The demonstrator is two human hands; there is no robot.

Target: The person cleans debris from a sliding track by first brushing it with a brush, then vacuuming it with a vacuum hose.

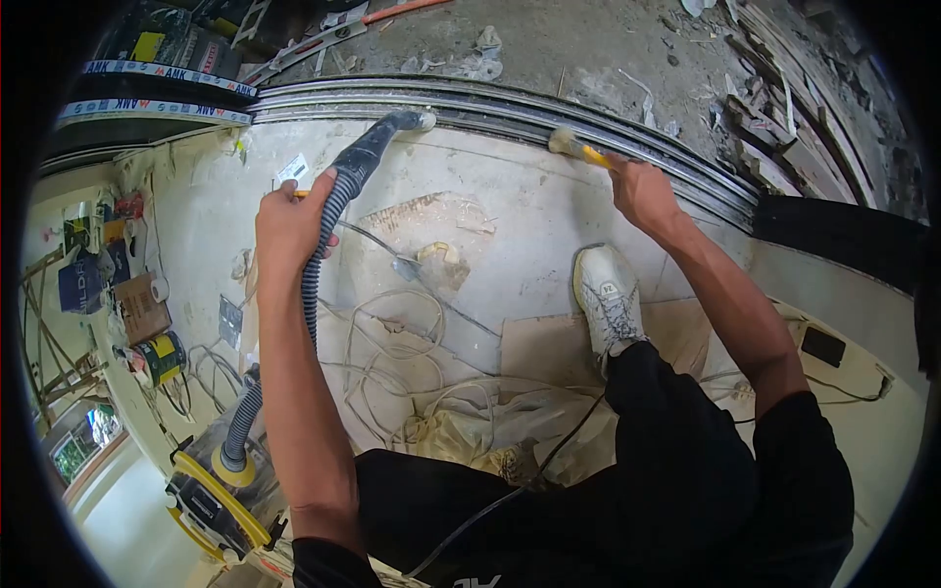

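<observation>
One long, grooved silver metal floor track [480, 111] is apparently being brushed and vacuumed. One ribbed grey hose [336, 204] with one black nozzle [371, 145] is gripped by the left hand [289, 225], one yellow-handled bristle brush [592, 155] by the right hand [644, 199], both tips at the track's near edge. Next, close guiding along the track seems called for.

Your left arm [299, 392] extends nearly straight toward the far side, your left hand [291, 220] curled closed. Your right arm [730, 294] slants far and leftward, bent at the elbow, your right hand [643, 198] clenched.
</observation>
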